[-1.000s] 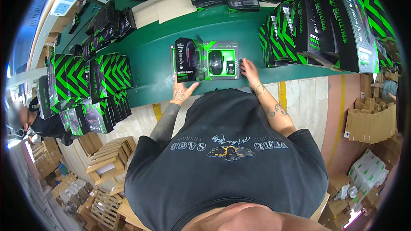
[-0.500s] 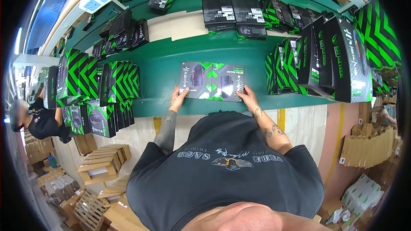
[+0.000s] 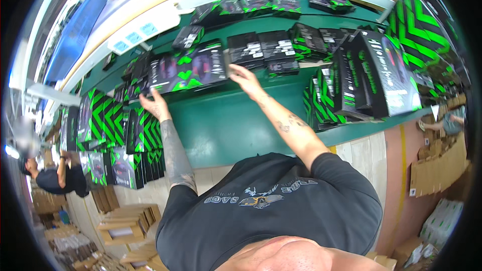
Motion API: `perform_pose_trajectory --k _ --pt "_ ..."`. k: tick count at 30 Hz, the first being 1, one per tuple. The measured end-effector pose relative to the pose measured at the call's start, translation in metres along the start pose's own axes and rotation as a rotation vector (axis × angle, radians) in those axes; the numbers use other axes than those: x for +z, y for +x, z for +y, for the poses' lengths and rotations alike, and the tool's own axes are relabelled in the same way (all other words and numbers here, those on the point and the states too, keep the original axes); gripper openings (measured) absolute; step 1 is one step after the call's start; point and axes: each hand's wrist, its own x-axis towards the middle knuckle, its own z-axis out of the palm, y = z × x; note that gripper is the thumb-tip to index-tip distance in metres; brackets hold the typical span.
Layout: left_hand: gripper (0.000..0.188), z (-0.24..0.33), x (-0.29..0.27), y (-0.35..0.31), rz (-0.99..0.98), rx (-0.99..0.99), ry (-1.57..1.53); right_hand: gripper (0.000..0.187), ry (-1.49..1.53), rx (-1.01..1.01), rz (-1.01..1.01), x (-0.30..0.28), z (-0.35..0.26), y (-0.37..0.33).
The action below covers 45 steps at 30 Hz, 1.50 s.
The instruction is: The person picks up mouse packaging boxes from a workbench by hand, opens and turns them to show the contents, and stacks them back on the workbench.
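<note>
A wide black and green gaming mouse box (image 3: 188, 68) is at the back left of the green table, its printed front toward me. My left hand (image 3: 155, 105) touches its lower left corner, thumb and fingers partly spread. On the other side, the fingertips of my right hand (image 3: 247, 81) are at the box's right edge, fingers stretched out. The box is held between both hands; I cannot tell whether its underside rests on anything. It covers part of the row of smaller dark boxes (image 3: 133, 73) behind it.
Chevron-patterned boxes (image 3: 98, 115) stand stacked at the left, and tall black boxes (image 3: 386, 78) at the right. More dark boxes (image 3: 246, 50) line the back. A white socket strip (image 3: 134, 39) hangs above. Another person (image 3: 60, 175) is at far left; cardboard cartons (image 3: 128, 226) stand on the floor.
Both hands have carried the box from the table's near middle to the back left. It now hides the bare cardboard sheet there. The view has shifted and tilted.
</note>
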Motion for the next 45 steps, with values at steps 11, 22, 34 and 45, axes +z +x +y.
perform_pose_trajectory --k 11,22,34,45 --pt "0.059 -0.017 -0.027 -0.323 -0.882 0.347 0.481 0.02 -1.379 -0.004 0.155 -0.126 0.092 -0.285" --pt "0.073 -0.039 -0.037 -0.328 -0.921 0.463 0.248 0.023 -1.114 0.615 0.729 -0.149 0.052 -0.311" --pt "0.076 -0.034 -0.038 -0.323 -0.937 0.315 0.151 0.026 -1.109 0.724 0.648 -0.155 0.044 -0.302" --pt "0.075 -0.039 -0.035 -0.325 -0.957 0.292 0.123 0.025 -1.166 0.698 0.726 -0.15 0.055 -0.302"
